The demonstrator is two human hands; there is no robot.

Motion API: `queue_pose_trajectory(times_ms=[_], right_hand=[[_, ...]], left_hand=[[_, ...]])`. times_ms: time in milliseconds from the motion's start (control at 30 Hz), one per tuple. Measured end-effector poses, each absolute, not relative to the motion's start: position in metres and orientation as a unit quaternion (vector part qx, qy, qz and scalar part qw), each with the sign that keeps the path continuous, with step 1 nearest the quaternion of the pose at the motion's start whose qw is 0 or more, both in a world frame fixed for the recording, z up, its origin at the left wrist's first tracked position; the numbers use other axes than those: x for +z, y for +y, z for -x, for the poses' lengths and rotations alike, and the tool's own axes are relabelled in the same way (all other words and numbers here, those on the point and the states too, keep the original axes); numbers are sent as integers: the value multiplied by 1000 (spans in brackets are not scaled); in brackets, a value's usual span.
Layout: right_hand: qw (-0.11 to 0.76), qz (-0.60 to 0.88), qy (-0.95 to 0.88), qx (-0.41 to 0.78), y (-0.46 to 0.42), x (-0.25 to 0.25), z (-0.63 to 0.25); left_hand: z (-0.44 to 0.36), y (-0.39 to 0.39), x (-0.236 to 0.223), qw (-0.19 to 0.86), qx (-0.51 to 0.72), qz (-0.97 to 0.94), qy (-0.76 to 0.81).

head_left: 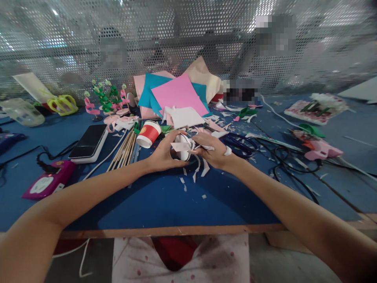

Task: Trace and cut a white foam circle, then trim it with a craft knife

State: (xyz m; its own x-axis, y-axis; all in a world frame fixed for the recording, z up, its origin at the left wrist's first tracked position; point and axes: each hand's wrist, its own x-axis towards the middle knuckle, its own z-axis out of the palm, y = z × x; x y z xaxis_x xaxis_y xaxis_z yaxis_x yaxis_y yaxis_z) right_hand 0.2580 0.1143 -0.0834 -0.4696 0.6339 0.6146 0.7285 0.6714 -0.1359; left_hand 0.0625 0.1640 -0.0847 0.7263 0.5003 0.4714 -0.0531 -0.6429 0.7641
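Near the middle of the table, my left hand [166,154] curves its thumb and fingers around a white rounded paper piece [183,146] with a thin dark edge. Whether it is a cup I cannot tell. My right hand [214,151] has its fingers drawn together at the piece's right side, pinching the paper there. White scraps stick to that hand and wrist, and loose strips [205,168] hang or lie below it. A red and white paper cup [149,134] lies tilted just left of my left hand. Behind both hands rests folded white paper [185,117].
Bamboo sticks [123,149], a white-edged black device [90,142] and a purple box [50,180] lie left. Coloured sheets [179,94] stand behind. Blue-handled scissors [240,144], black cables [290,165] and a pink glue gun [322,150] are right. Paper flamingos [93,106] stand back left.
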Motion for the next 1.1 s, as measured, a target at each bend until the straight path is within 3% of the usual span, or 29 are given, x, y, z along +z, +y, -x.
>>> queue_pose_trajectory(times_ms=[200,600,867,1100], right_hand=[[312,412,-852,-81,118,-86,-267],[314,411,-852,-78,112,-80,-259],[340,441,-831,-28,113,-77,-255],[313,420,-846,-99,119,-85,-264]], left_hand=[[-62,163,-85,431,351,-822,126],[-66,166,-90,247,347,-902,68],[-67,169,-95,374,331,-851,166],[-67,168,-89,466,361,-789,174]])
